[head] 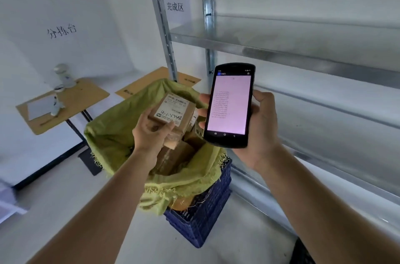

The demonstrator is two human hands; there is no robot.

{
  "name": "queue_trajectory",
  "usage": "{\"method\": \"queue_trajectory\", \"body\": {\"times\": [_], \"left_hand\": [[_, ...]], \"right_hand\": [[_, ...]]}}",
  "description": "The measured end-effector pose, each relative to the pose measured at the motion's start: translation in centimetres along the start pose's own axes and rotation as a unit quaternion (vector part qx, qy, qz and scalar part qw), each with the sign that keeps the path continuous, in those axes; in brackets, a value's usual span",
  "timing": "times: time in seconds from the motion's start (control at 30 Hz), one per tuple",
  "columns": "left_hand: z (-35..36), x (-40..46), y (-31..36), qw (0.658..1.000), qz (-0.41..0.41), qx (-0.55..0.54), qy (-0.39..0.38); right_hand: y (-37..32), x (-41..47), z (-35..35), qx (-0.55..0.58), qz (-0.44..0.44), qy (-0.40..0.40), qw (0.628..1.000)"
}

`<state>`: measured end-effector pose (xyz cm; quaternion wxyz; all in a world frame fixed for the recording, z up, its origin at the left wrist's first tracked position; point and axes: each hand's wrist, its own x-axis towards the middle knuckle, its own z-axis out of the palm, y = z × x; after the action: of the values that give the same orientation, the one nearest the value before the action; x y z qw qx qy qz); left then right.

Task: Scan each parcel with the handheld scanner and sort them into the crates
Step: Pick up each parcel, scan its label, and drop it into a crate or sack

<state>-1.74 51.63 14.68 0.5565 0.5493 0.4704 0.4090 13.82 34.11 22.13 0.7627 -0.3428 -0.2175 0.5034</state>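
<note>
Scan step: left hand [154, 133] grips parcel [173, 110], label up, over sack-lined crate [207, 209]; right hand [257, 125] clasps scanner [229, 104]. Next, likely: aim scanner at label.

metal shelving [281, 47], small wooden table [71, 99], wall signs [175, 6]

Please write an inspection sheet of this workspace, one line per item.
Surface: pale floor.
Job's things: handheld scanner, screen lit; labelled parcel; more parcels in green sack lining blue crate.
Clutter: paper and white items on small table.
Grippers: left hand holds the parcel above the sack; right hand grips the scanner.
Cables: nothing seen.
Surroundings: metal shelving, wall signs.
</note>
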Motion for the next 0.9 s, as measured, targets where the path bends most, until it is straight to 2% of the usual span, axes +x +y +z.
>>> {"method": "queue_trajectory", "body": {"times": [0.1,0.3,0.43,0.53,0.8,0.9], "left_hand": [[-0.5,4.8,-1.4,0.999,-0.039,0.012,0.014],[-1.6,12.8,-4.7,0.994,-0.088,0.057,-0.009],[-3.1,17.2,-5.8,0.984,-0.097,0.149,-0.029],[-4.2,19.6,-4.6,0.98,-0.076,0.178,-0.045],[-2.9,21.9,0.5,0.97,-0.051,0.08,-0.223],[-1.2,21.0,1.6,0.963,-0.071,0.061,-0.254]], "right_hand": [[0.6,4.8,-0.4,0.011,0.02,0.013,1.0],[2.9,12.6,-0.7,-0.004,0.027,0.034,0.999],[5.2,15.7,0.4,-0.002,0.024,0.048,0.999],[6.9,17.2,1.7,-0.008,0.009,0.079,0.997],[10.9,17.3,5.8,-0.025,-0.054,0.174,0.983],[11.0,15.0,6.4,-0.006,-0.088,0.232,0.969]]}}
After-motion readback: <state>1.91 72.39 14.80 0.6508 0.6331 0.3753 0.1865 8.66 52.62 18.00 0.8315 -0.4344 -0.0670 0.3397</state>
